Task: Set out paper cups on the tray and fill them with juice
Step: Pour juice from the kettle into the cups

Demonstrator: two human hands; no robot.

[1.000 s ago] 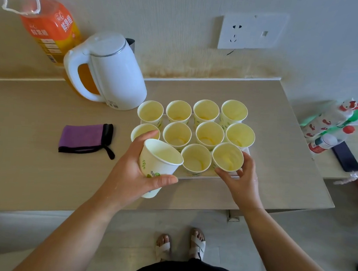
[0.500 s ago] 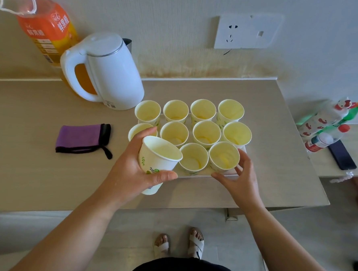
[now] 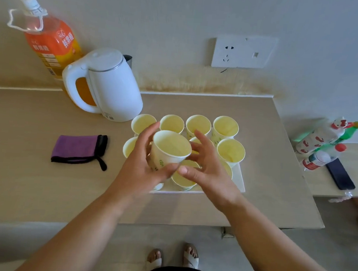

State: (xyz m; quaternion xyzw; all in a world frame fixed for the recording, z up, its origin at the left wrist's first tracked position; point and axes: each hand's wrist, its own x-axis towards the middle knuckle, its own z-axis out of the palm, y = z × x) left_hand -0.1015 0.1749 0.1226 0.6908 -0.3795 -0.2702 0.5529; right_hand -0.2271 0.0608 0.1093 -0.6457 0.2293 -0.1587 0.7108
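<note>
Head view, one moment.

- Left hand (image 3: pixel 142 170): fingers and thumb curled round a paper cup (image 3: pixel 169 149), gripping it by the wall. The cup was held above the near-left part of the tray (image 3: pixel 239 181), tilted, with its mouth open toward the camera. No liquid was visible inside it.
- Right hand (image 3: pixel 205 172): fingers spread and straight, gripping nothing. It was just right of the held cup, its thumb close to the left thumb. Contact with the cup could not be told.
- The white tray lay on the table (image 3: pixel 24 178), right of centre. On it stood the cups (image 3: pixel 225 125): four in the far row, others in the middle and near rows partly hidden behind the hands. Their interiors were pale yellow, and whether any held juice could not be told.
- The juice bottle (image 3: pixel 51 43) stood upright at the far left against the wall, with the white kettle (image 3: pixel 112 85) just in front of it and to its right.
- A purple pouch (image 3: pixel 78 149) lay flat on the table, left of the tray and apart from it.
- A wall socket (image 3: pixel 244 52) was above the far edge of the table.
- On the side shelf at right lay several bottles (image 3: pixel 320 139) on their sides, with a dark phone (image 3: pixel 340 173) near them.
</note>
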